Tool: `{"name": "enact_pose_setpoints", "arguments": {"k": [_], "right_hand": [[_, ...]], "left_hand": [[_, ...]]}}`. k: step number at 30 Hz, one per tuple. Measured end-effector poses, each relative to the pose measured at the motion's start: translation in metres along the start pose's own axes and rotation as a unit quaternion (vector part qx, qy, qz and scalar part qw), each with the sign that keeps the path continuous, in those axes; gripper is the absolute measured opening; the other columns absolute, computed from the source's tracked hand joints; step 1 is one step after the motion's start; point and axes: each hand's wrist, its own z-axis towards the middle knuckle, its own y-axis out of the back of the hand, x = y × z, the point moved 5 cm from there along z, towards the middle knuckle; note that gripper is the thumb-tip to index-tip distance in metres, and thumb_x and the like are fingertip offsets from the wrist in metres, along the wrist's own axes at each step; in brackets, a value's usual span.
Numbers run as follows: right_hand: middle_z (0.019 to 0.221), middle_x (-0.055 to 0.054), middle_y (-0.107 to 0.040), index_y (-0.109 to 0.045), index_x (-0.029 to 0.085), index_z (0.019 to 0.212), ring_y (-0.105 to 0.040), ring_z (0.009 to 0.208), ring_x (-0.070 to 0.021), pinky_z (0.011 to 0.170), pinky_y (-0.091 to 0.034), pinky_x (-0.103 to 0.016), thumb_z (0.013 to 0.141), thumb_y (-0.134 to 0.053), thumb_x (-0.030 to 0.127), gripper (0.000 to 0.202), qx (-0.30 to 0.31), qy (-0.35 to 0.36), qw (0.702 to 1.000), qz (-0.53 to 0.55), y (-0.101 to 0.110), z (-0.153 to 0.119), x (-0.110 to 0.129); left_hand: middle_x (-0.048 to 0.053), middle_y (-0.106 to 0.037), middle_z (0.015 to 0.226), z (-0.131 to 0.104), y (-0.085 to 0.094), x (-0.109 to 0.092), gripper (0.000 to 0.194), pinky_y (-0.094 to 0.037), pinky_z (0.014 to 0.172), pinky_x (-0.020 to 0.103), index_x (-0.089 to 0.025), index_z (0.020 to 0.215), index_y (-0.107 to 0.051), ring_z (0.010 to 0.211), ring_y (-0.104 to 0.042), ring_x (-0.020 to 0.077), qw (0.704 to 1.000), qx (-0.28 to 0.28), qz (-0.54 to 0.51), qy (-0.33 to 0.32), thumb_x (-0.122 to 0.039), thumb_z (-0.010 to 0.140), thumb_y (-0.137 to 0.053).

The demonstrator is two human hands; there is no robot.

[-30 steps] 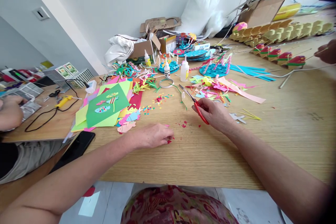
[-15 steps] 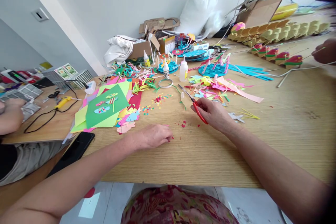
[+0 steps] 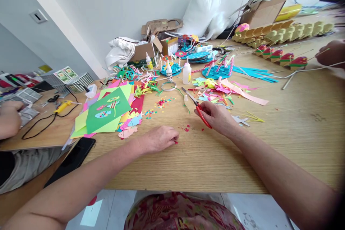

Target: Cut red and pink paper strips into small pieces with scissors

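Note:
My right hand [image 3: 212, 115] is closed round the red handles of a pair of scissors [image 3: 202, 115], whose blades point away toward the glue bottles. On the tabletop, my left hand [image 3: 163, 138] has its fingertips pinched together, with a small red paper scrap [image 3: 176, 142] showing at their tips. Between the two hands lie more tiny red paper bits [image 3: 187, 128]. Left of them, paper fish cutouts [image 3: 128, 132] sit beside a green sheet [image 3: 122, 105] that bears several decorated fish. Small coloured paper dots [image 3: 161, 103] are scattered beyond my left hand.
Two glue bottles [image 3: 187, 73] stand beyond the scissors. Coloured paper scraps [image 3: 215, 90] are heaped behind my right hand. A black phone [image 3: 72, 160] lies at the left table edge. Other people's hands show at the far left [image 3: 10, 118] and far right [image 3: 332, 54].
The view has shifted slightly. Both of my hands stay in nearly the same places, the scissors still in the right one.

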Motion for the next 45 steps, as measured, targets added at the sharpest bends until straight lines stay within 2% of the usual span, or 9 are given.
{"name": "enact_pose_setpoints", "arguments": {"k": [4, 8, 15, 19, 25, 28, 37, 45], "right_hand": [[0.052, 0.001, -0.049, -0.049, 0.019, 0.067, -0.041, 0.047, -0.0107, 0.044, -0.029, -0.021, 0.078, -0.041, 0.038, 0.024, 0.007, -0.004, 1.0, -0.002, -0.001, 0.0, 0.0], [0.054, 0.001, -0.051, -0.05, 0.018, 0.068, -0.042, 0.048, -0.0108, 0.045, -0.029, -0.021, 0.077, -0.041, 0.038, 0.023, 0.008, -0.007, 1.0, 0.0, -0.001, 0.0, 0.0], [0.054, 0.001, -0.051, -0.05, 0.018, 0.068, -0.042, 0.047, -0.0103, 0.045, -0.03, -0.021, 0.077, -0.042, 0.039, 0.024, 0.007, -0.006, 1.0, 0.006, -0.002, 0.0, -0.003], [0.054, 0.001, -0.051, -0.049, 0.018, 0.067, -0.042, 0.048, -0.0102, 0.045, -0.03, -0.021, 0.077, -0.042, 0.039, 0.024, 0.0, 0.003, 1.0, 0.007, -0.002, 0.001, -0.004], [0.052, 0.001, -0.049, -0.049, 0.018, 0.067, -0.042, 0.047, -0.0103, 0.045, -0.029, -0.021, 0.078, -0.041, 0.04, 0.025, -0.002, 0.007, 1.0, -0.005, -0.002, 0.002, -0.005], [0.052, 0.001, -0.049, -0.05, 0.018, 0.068, -0.041, 0.047, -0.0103, 0.044, -0.028, -0.021, 0.078, -0.041, 0.04, 0.026, -0.001, 0.007, 1.0, -0.007, -0.003, 0.002, -0.005], [0.052, 0.001, -0.05, -0.051, 0.017, 0.068, -0.042, 0.047, -0.0102, 0.045, -0.029, -0.021, 0.077, -0.043, 0.039, 0.024, -0.002, 0.0, 1.0, -0.007, 0.0, 0.001, -0.003], [0.051, 0.002, -0.048, -0.049, 0.018, 0.067, -0.04, 0.046, -0.0099, 0.044, -0.028, -0.021, 0.077, -0.041, 0.039, 0.024, 0.006, -0.003, 1.0, -0.004, -0.002, 0.001, -0.003]], "left_hand": [[0.002, -0.058, 0.077, 0.0, -0.002, -0.002, 0.008, -0.041, 0.064, 0.022, -0.017, 0.078, -0.053, 0.073, -0.054, 0.0132, 0.999, 0.003, 0.04, -0.014, -0.015, 0.078, -0.046], [0.002, -0.058, 0.074, 0.001, -0.003, -0.006, 0.013, -0.041, 0.057, 0.023, -0.016, 0.077, -0.053, 0.067, -0.055, 0.0142, 0.992, -0.001, 0.122, -0.029, -0.016, 0.082, -0.04], [0.003, -0.058, 0.071, -0.001, -0.004, -0.016, 0.013, -0.038, 0.051, 0.023, -0.015, 0.074, -0.051, 0.064, -0.054, 0.0143, 0.976, -0.031, 0.206, -0.06, -0.01, 0.081, -0.041], [0.002, -0.058, 0.071, -0.001, -0.003, -0.013, 0.015, -0.038, 0.053, 0.023, -0.015, 0.074, -0.052, 0.064, -0.053, 0.0137, 0.982, -0.039, 0.176, -0.052, -0.011, 0.081, -0.04], [0.001, -0.059, 0.074, 0.003, 0.008, -0.004, 0.013, -0.039, 0.062, 0.019, -0.014, 0.075, -0.055, 0.069, -0.053, 0.0108, 0.998, -0.044, 0.033, -0.025, -0.015, 0.081, -0.043], [0.001, -0.059, 0.073, 0.007, 0.01, -0.004, 0.012, -0.039, 0.063, 0.019, -0.014, 0.076, -0.057, 0.069, -0.053, 0.0105, 0.999, -0.036, 0.001, -0.023, -0.014, 0.08, -0.045], [0.003, -0.06, 0.078, 0.012, 0.002, -0.012, 0.012, -0.041, 0.066, 0.02, -0.014, 0.077, -0.058, 0.074, -0.055, 0.0126, 1.0, 0.011, -0.002, -0.026, -0.012, 0.077, -0.046], [0.003, -0.059, 0.078, 0.011, 0.002, -0.015, 0.013, -0.043, 0.064, 0.022, -0.016, 0.078, -0.055, 0.073, -0.055, 0.0136, 0.998, 0.006, 0.056, -0.036, -0.013, 0.08, -0.043]]}}
